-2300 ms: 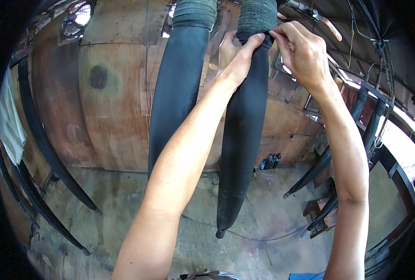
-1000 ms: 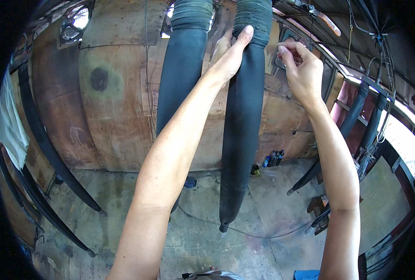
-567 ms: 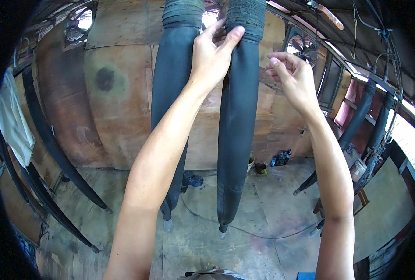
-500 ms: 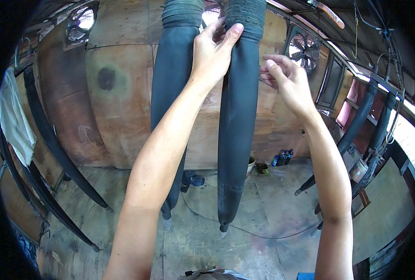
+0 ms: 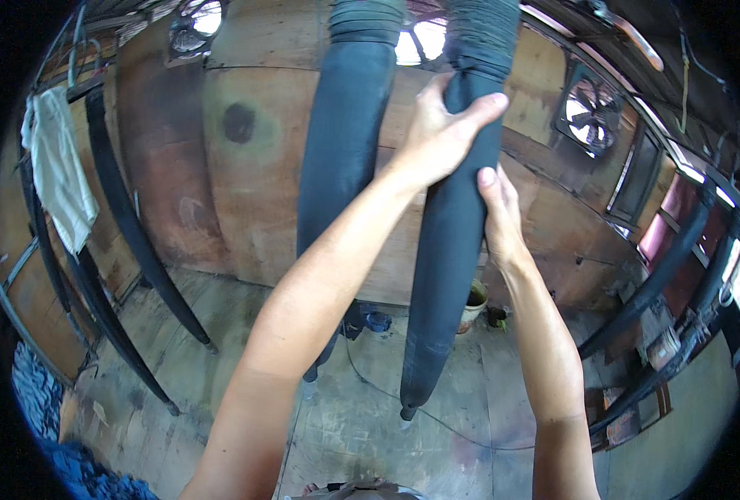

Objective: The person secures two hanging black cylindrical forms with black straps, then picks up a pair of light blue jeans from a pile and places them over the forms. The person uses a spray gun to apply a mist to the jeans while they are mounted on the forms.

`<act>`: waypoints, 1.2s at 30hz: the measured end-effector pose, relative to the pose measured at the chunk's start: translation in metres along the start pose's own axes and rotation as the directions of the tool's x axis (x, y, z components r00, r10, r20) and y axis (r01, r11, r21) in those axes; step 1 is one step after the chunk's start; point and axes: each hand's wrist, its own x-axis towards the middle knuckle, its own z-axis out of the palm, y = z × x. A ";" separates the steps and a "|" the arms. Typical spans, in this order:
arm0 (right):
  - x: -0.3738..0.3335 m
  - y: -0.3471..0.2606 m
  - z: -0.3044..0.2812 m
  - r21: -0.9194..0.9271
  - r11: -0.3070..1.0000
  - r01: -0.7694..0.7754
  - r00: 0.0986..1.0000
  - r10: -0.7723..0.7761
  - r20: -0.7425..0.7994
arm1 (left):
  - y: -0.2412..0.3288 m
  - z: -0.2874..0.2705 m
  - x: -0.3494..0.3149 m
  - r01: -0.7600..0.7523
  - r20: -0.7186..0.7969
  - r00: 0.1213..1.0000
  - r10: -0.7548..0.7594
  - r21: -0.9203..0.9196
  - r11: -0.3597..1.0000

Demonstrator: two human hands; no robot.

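In front of me hangs a long black tube point(image 5: 445, 283) of smooth, stretchy-looking material. It tapers to a narrow tip near the floor and is bunched in tight folds at its top. My left hand point(image 5: 453, 133) grips it just below the folds, thumb across its front and part of the fingers hidden behind. Lower down, my right hand point(image 5: 501, 212) clasps its right side with the thumb in front; the other fingers are partly hidden. A second black tube point(image 5: 341, 146), similarly bunched at the top, hangs to the left, partly behind my left forearm.
More slim dark tubes point(image 5: 149, 242) hang at the left beside a white cloth point(image 5: 60, 171), with others point(image 5: 649, 271) at the right. Fans point(image 5: 590, 112) sit in the wooden wall. A bucket point(image 5: 473, 307) and a cable point(image 5: 449, 429) are on the floor; blue cloth point(image 5: 87, 471) lies lower left.
My right hand, which was apart from the tube, has come in and taken hold of its right side. My left hand has slid a little lower below the folds. The view has shifted.
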 end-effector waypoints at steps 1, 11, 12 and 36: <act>0.000 0.001 0.000 -0.004 1.000 -0.022 1.000 0.022 -0.018 | -0.001 0.001 -0.002 -0.021 -0.017 1.000 0.021 0.001 1.000; -0.047 0.012 0.020 -0.297 0.889 0.348 0.883 -0.417 -0.216 | -0.057 -0.069 -0.229 -0.114 0.302 0.949 -0.085 0.586 0.802; -0.054 0.015 0.023 -0.298 0.917 0.264 0.914 -0.336 -0.227 | -0.071 -0.089 -0.274 -0.161 0.343 0.934 -0.103 0.659 0.735; -0.449 0.267 0.411 -0.602 0.798 0.012 0.326 0.566 0.757 | 0.327 -0.269 -1.039 0.605 -0.627 -0.763 -0.156 -0.608 -0.514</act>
